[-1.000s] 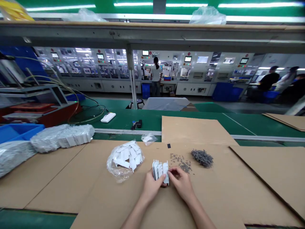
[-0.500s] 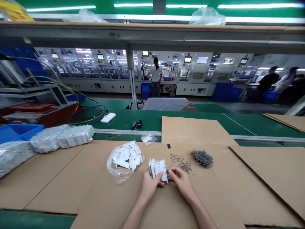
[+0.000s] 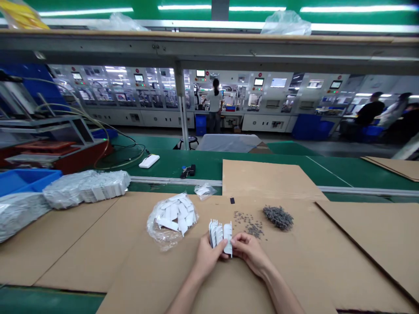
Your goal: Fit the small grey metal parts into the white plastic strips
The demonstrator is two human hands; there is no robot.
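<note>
the left hand (image 3: pixel 207 255) grips a fanned stack of white plastic pieces (image 3: pixel 220 234) upright above the cardboard (image 3: pixel 131 261). the right hand (image 3: pixel 250 253) pinches the rightmost piece, so the stack sits clamped between both hands, with a pile of small grey parts (image 3: pixel 278 217) nearby.

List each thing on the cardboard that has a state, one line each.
left hand, closed around the white plastic pieces
right hand, fingers pinching the front piece
white plastic pieces, fanned and upright between both hands
clear bag, lying on the cardboard, holding white pieces
grey pile, heaped loose, with strays scattered beside it
</note>
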